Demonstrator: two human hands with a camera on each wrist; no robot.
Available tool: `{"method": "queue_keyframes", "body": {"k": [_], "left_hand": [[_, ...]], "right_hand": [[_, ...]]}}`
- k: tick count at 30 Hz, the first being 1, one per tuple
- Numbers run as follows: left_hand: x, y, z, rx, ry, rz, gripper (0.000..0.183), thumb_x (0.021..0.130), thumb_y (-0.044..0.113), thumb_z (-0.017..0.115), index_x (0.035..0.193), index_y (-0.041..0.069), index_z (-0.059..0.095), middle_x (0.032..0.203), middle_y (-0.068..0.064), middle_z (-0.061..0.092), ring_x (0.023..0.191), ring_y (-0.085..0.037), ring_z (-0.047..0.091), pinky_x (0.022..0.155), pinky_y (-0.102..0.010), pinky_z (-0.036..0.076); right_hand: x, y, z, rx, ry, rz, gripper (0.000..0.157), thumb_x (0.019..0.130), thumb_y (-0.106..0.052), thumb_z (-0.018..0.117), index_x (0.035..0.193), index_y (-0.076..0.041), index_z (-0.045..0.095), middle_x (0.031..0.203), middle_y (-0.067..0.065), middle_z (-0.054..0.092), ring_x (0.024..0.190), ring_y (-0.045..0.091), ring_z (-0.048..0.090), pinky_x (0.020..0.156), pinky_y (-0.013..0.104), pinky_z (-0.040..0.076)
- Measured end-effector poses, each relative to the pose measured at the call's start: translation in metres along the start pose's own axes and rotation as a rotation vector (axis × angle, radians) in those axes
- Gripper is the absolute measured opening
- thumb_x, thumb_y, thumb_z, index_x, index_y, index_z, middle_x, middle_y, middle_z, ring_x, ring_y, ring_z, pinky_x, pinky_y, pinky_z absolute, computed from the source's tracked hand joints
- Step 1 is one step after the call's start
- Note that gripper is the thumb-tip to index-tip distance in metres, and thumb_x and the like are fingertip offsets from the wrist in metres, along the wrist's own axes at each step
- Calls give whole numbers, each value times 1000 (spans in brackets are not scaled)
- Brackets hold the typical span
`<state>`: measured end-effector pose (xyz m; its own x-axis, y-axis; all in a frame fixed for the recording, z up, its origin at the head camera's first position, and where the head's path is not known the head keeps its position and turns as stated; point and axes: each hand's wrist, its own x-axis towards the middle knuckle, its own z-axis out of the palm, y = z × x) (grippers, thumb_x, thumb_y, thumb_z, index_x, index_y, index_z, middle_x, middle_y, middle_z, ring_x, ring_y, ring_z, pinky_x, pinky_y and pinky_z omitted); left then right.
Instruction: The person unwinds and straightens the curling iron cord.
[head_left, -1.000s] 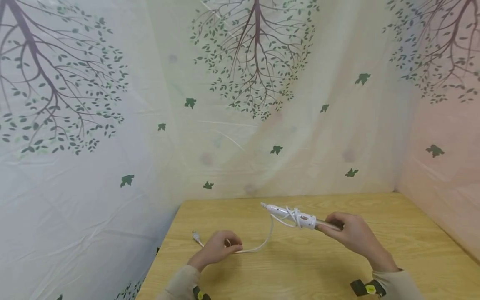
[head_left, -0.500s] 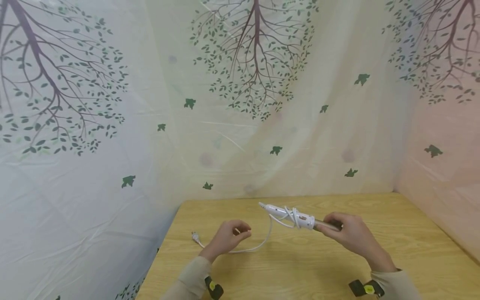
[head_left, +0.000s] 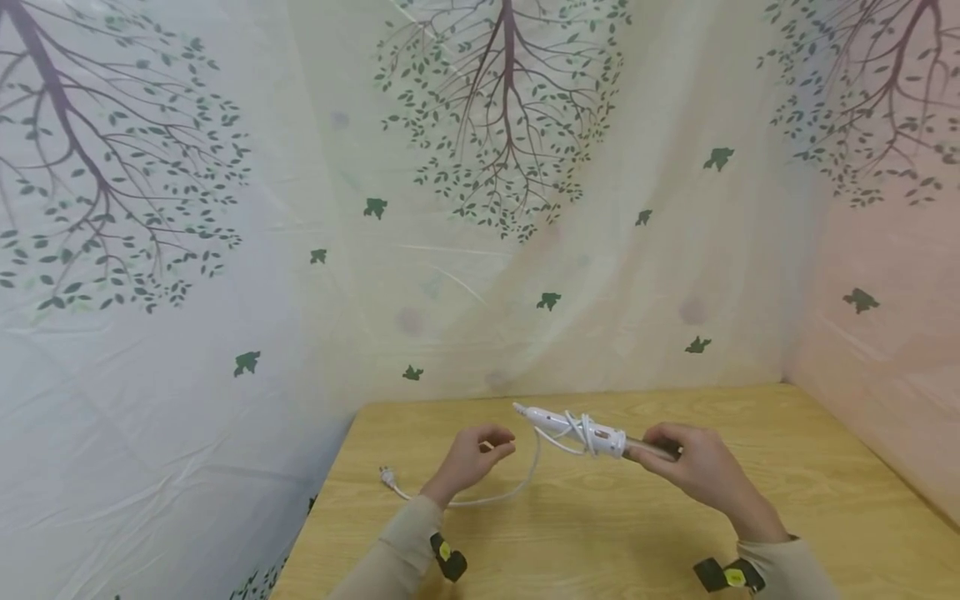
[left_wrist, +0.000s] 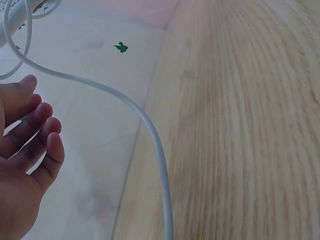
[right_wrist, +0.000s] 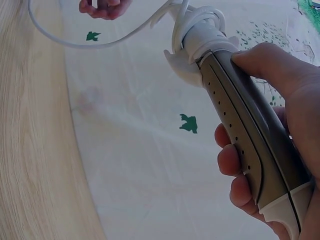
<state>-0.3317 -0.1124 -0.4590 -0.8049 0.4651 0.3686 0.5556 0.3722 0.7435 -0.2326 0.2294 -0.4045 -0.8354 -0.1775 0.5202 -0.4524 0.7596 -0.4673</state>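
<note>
My right hand [head_left: 705, 471] grips the bronze barrel end of a hair straightener [head_left: 609, 440], held above the table with its white handle pointing left. In the right wrist view, the thumb and fingers wrap the bronze body [right_wrist: 235, 110], which has a row of small holes. Several turns of white cord [right_wrist: 215, 17] are wound around the white handle. My left hand [head_left: 468, 458], its fingers loosely bent, holds nothing just left of the handle's end. In the left wrist view, the hanging cord [left_wrist: 150, 125] passes beside that hand, apart from the fingers. The cord's plug [head_left: 387, 477] lies at the table's left.
A wood-grain table [head_left: 570, 550] lies below both hands. Behind and along both sides hangs a pale sheet [head_left: 450, 333] printed with trees and green leaves. Dark straps with yellow marks [head_left: 447, 557] sit at both wrists.
My left hand has let go of the cord and moved up and right toward the straightener's handle. The right hand keeps its grip, nearly in place.
</note>
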Motion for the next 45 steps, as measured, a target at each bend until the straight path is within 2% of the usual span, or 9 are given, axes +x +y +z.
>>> {"method": "queue_keyframes", "body": {"k": [5, 13, 24, 27, 30, 34, 37, 40, 45], "left_hand": [[9, 2, 3, -67, 3, -49, 15, 94, 19, 66, 104, 9, 70, 102, -8, 72, 84, -10, 66, 71, -22, 55], [19, 1, 9, -182, 1, -47, 17, 91, 15, 68, 105, 5, 69, 101, -13, 71, 84, -18, 66, 67, -23, 56], [29, -2, 20, -304, -20, -38, 17, 90, 8, 68, 105, -3, 67, 100, -21, 70, 81, -9, 65, 70, -31, 59], [30, -2, 23, -340, -41, -27, 18, 91, 2, 65, 107, -6, 66, 102, -27, 69, 87, -19, 67, 73, -40, 59], [31, -1, 25, -391, -70, -15, 18, 91, -3, 62, 107, -12, 64, 104, -36, 64, 94, -38, 66, 78, -51, 57], [29, 12, 22, -434, -98, -16, 18, 92, -5, 61, 106, -15, 63, 104, -41, 61, 98, -50, 62, 83, -54, 55], [26, 21, 20, -441, -86, -12, 16, 92, -4, 61, 104, -14, 64, 101, -38, 63, 95, -45, 65, 82, -50, 56], [25, 21, 21, -437, -75, -21, 16, 93, -2, 61, 104, -11, 66, 100, -33, 66, 93, -42, 66, 81, -47, 57], [27, 13, 24, -399, -60, -63, 15, 93, 0, 62, 103, -9, 68, 102, -31, 67, 92, -39, 66, 80, -47, 57]], "right_hand": [[0, -2, 0, 29, 2, -10, 16, 82, -31, 79, 85, -18, 70, 69, -14, 61, 53, -2, 47, 45, 21, 43], [-3, -3, 0, 63, 3, -24, 14, 82, -27, 79, 85, -17, 70, 68, -14, 61, 52, -2, 48, 43, 21, 43], [-2, -3, -1, 73, -3, -19, 13, 83, -28, 78, 85, -19, 69, 68, -15, 61, 51, -1, 48, 43, 22, 43], [-3, -4, -1, 75, -4, -17, 13, 83, -28, 78, 85, -19, 69, 67, -15, 60, 51, -1, 48, 43, 22, 43], [-3, -5, -1, 85, -4, -16, 12, 83, -27, 78, 84, -19, 69, 66, -15, 60, 51, -1, 48, 42, 22, 43], [-2, -7, 0, 96, -1, -29, 12, 83, -26, 78, 84, -18, 69, 66, -15, 60, 51, -1, 47, 42, 21, 42], [-2, -9, 0, 97, -3, -36, 12, 83, -25, 78, 85, -17, 70, 66, -14, 60, 51, -2, 47, 42, 21, 42], [-2, -9, 0, 94, -9, -28, 12, 84, -26, 78, 86, -17, 70, 67, -14, 61, 52, -2, 47, 43, 21, 42], [-2, -8, 1, 96, -23, -7, 13, 84, -27, 77, 86, -17, 70, 67, -14, 61, 51, -1, 48, 43, 21, 43]]}}
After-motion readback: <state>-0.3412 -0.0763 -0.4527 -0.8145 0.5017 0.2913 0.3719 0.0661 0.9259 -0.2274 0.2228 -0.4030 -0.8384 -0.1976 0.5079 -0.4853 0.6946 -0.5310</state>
